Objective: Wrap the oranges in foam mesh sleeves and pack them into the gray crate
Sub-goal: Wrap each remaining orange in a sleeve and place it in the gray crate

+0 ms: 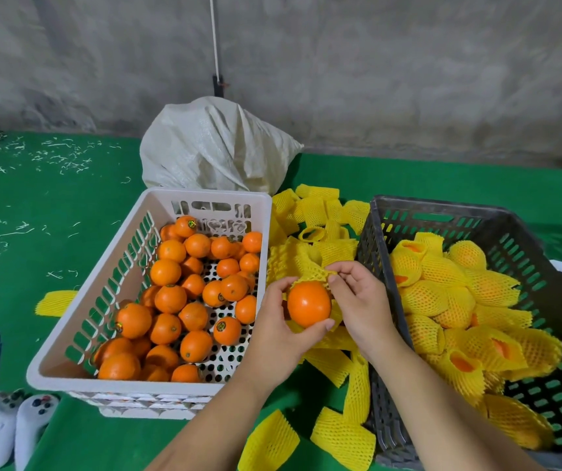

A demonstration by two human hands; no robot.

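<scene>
Green cloth covers the counter (51, 334). I see small round stickers on some oranges, unreadable. My left hand (277, 334) grips a glossy orange (308, 302) between the white basket (68, 341) and gray crate (379, 253); my right hand (362, 300) pinches its yellow foam sleeve (310, 271).

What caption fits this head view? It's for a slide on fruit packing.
Left hand holds an orange while the right hand pulls a foam mesh sleeve over it.
</scene>
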